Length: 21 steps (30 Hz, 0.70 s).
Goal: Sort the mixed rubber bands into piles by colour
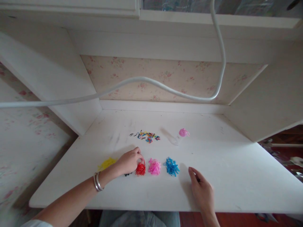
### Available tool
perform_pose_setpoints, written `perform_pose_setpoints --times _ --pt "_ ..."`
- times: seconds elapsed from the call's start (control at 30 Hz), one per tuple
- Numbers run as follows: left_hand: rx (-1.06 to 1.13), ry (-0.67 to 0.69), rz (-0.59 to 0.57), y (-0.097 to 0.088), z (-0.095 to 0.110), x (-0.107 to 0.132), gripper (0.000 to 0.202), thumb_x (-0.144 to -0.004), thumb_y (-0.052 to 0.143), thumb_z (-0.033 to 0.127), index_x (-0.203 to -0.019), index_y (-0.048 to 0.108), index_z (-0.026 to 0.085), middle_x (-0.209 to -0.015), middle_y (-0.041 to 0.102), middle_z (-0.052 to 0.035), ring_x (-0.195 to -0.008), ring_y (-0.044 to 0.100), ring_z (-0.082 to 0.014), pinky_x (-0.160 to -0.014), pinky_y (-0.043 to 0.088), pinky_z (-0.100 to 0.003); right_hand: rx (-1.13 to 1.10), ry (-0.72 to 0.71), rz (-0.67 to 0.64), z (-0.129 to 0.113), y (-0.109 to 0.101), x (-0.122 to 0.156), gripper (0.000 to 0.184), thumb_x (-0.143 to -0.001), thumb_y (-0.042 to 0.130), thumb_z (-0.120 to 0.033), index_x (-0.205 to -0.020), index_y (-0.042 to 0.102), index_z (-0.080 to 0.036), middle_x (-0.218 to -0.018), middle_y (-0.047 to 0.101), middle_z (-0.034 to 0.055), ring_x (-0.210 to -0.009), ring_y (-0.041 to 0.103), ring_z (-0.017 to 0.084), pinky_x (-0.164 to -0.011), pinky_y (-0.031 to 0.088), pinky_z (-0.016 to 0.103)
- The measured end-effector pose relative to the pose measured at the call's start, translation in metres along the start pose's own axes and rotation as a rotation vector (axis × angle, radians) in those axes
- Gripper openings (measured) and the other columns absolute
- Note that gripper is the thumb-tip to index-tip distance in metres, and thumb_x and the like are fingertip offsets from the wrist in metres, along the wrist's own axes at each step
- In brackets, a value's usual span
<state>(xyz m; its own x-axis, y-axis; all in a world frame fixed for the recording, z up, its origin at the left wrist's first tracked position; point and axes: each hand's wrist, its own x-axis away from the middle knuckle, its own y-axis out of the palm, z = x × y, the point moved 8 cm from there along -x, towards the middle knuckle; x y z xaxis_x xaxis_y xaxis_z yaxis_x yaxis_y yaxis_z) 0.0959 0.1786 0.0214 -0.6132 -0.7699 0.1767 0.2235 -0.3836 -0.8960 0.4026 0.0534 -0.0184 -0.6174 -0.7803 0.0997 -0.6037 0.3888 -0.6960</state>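
Observation:
My left hand (129, 160), with silver bangles at its wrist, reaches over the pile of red rubber bands (140, 169). Its fingertips are pinched together at the top edge of that pile; what they hold is too small to make out. Partly under this hand lie a yellow pile (107, 164) and a black pile (128, 174). To the right sit a pink pile (154, 166) and a blue pile (172, 166). My right hand (201, 187) hovers near the table's front, right of the blue pile, its fingers curled closed; their contents are hidden.
Behind the row lies a loose scatter of mixed-colour bands (149, 136). A clear plastic container (174, 141) and a pink round piece (183, 132) lie back right. A white cable (142, 79) crosses above the white table (213, 157). Side panels and a back wall enclose it.

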Motion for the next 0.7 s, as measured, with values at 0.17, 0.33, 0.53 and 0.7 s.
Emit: perform_pose_setpoints --times 0.17,0.33,0.53,0.7 --pt "-0.021 0.016 0.013 -0.001 0.006 0.002 0.051 -0.076 0.039 0.003 -0.114 0.059 0.029 -0.104 0.052 -0.0030 -0.089 0.056 -0.0122 -0.081 0.042 -0.023 -0.006 -0.013 0.009 -0.002 -0.001 0.001 0.057 -0.076 0.042 -0.064 -0.100 0.070 -0.021 -0.074 0.068 0.0041 -0.070 0.060 0.019 -0.063 0.041 0.025" --pt "-0.162 0.039 -0.004 -0.003 0.016 0.006 0.034 -0.081 0.042 0.010 -0.093 0.066 0.029 -0.098 0.049 -0.0033 -0.087 0.053 -0.0138 -0.073 0.043 -0.024 0.010 -0.013 0.001 -0.002 0.000 0.002 0.056 -0.077 0.043 -0.064 -0.101 0.069 -0.021 -0.074 0.068 0.0035 -0.069 0.060 0.019 -0.062 0.041 0.024" --pt "-0.197 0.062 0.014 -0.004 0.021 0.011 0.030 -0.082 0.041 0.011 -0.089 0.066 0.026 -0.099 0.048 -0.0041 -0.088 0.051 -0.0149 -0.073 0.044 -0.025 0.028 -0.023 0.011 -0.002 -0.001 0.003 0.055 -0.077 0.042 -0.064 -0.101 0.069 -0.022 -0.075 0.068 0.0032 -0.071 0.060 0.019 -0.064 0.040 0.025" --pt "-0.218 0.145 -0.007 0.001 0.034 0.012 0.033 -0.082 0.042 0.011 -0.095 0.065 0.030 -0.096 0.048 -0.0042 -0.087 0.050 -0.0161 -0.070 0.044 -0.026 0.023 -0.017 0.005 -0.005 -0.001 0.003 0.058 -0.076 0.041 -0.065 -0.101 0.069 -0.021 -0.077 0.068 0.0042 -0.071 0.060 0.019 -0.064 0.041 0.025"
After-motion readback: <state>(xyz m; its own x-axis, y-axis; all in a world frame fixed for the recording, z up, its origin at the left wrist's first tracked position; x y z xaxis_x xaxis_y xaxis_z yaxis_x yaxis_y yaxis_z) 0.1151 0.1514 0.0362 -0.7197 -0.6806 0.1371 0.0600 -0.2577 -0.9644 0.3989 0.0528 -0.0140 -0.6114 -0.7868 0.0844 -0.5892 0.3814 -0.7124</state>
